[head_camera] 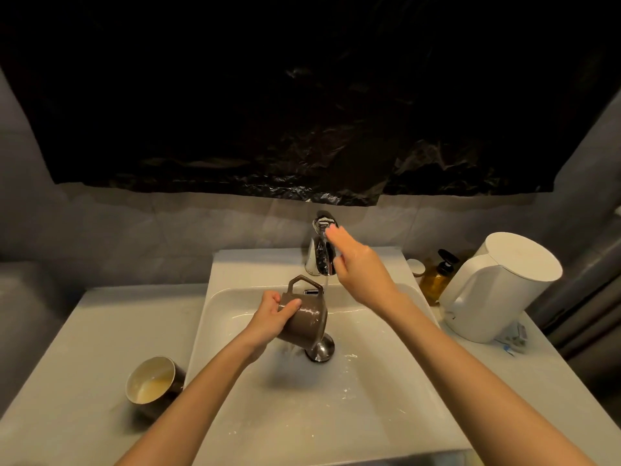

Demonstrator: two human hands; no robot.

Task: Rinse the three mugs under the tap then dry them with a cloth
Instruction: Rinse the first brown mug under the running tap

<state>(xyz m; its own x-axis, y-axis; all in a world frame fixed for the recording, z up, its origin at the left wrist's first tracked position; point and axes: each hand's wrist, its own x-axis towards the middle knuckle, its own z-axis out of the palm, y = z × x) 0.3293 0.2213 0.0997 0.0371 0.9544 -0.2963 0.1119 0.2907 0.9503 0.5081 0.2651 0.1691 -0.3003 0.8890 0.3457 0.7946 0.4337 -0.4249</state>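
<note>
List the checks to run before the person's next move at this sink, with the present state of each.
1. Grip: left hand curls round the brown ceramic mug. Ok.
2. Emptying: that mug is tipped mouth-down over the chrome drain plug, water spilling out. Ok.
3. Tap control: right hand rests straight fingers on the lever of the chrome tap. Ok.
4. Flow: a thin stream seems to fall from the spout. Cannot tell.
5. Dark mug with cream inside stands upright on the white counter, residue in it. Not ok.
6. Third mug and cloth: out of view. Cannot tell.
</note>
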